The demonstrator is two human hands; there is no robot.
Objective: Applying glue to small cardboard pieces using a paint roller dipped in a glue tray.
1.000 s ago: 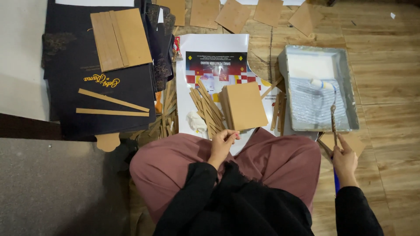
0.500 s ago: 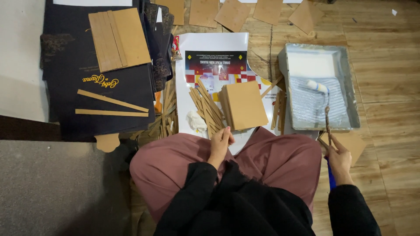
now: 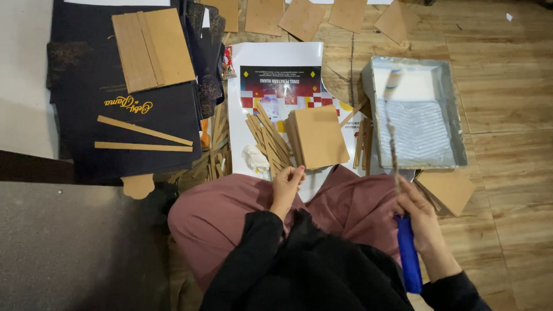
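Observation:
I sit on the floor with my knees in pink trousers. My right hand point(image 3: 419, 213) grips the blue handle of a small paint roller point(image 3: 393, 129); its blurred roller head hangs over the white glue in the grey metal tray point(image 3: 458, 124). My left hand point(image 3: 286, 185) rests on my left knee, fingers curled and holding nothing, just below a stack of brown cardboard pieces point(image 3: 318, 137). Thin cardboard strips point(image 3: 266, 141) lie fanned beside that stack on a white printed poster point(image 3: 276, 63).
Dark sheets point(image 3: 132, 121) with cardboard panels and two strips lie at the left. More brown cardboard squares point(image 3: 302, 17) are spread along the top, and a small pile point(image 3: 448, 189) sits by my right knee. A grey mat point(image 3: 75, 247) fills the lower left.
My right hand has swung the roller up and left, from the tray's ribbed middle to above its far glue end. The left hand stays on my knee.

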